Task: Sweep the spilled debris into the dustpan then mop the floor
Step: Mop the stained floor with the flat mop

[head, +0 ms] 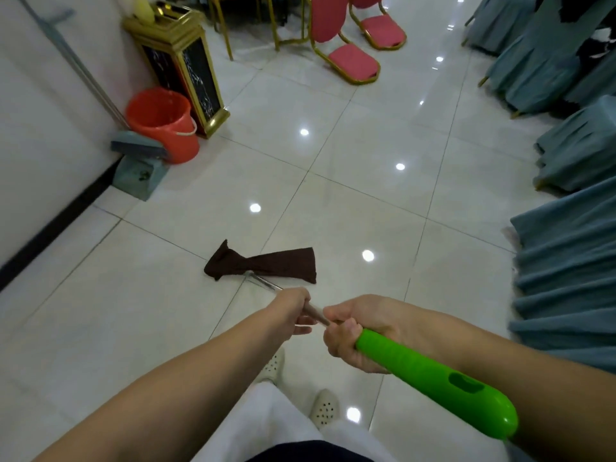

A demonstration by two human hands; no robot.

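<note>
Both bare forearms reached forward and down over the glossy white tiled floor (366, 155). The left hand (295, 310) was curled round the thin metal shaft of the mop (266, 283), further down the pole, while the right hand (358, 331) gripped the top of the bright green plastic handle (430, 378), fingers wrapped tight beneath it. The dark brown cloth mop head (263, 263) lay flat on the tiles just ahead of the hands, bunched in the middle like a bow.

Open floor stretched ahead and to the left as far as the white wall with its black skirting (50, 228). Along the right edge stood a row of teal fabric-covered chairs (566, 278); red padded chairs with gold frames (346, 45) stood further off.

Against the wall sat a round orange plastic bucket (163, 125), its contents hidden, beside a gold-framed black bin (186, 71). A grey-green dustpan (141, 176) and a grey broom (138, 146) stood just in front of the bucket.
</note>
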